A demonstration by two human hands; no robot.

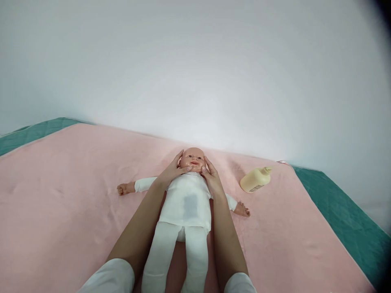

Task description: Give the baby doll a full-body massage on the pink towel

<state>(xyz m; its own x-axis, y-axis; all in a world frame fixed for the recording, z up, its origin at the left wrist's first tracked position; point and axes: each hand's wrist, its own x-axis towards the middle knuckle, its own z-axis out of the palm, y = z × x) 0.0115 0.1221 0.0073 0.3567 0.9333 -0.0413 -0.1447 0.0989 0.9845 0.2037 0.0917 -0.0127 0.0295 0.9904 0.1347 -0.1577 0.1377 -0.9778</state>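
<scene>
A baby doll [172,207] in a white long-sleeved top and white trousers lies on its back, arms spread out. Both my hands rest against the sides of its bald head [193,156]. My left hand [174,170] has its fingers stretched along the doll's head, with the thumb laid across the jaw near the chin. On the other side, my right hand [213,177] touches the cheek, thumb by the jaw and fingers extended beside the head. Each hand is open, thumb apart from the fingers. A dark rectangular patch [190,206] shows on the doll's top.
A pale yellow pump bottle [255,180] leans to the right of the doll. Beneath everything spreads a pink blanket [76,195], with a green quilted cover [339,207] showing at both sides. Behind the bed rises a plain white wall [189,73].
</scene>
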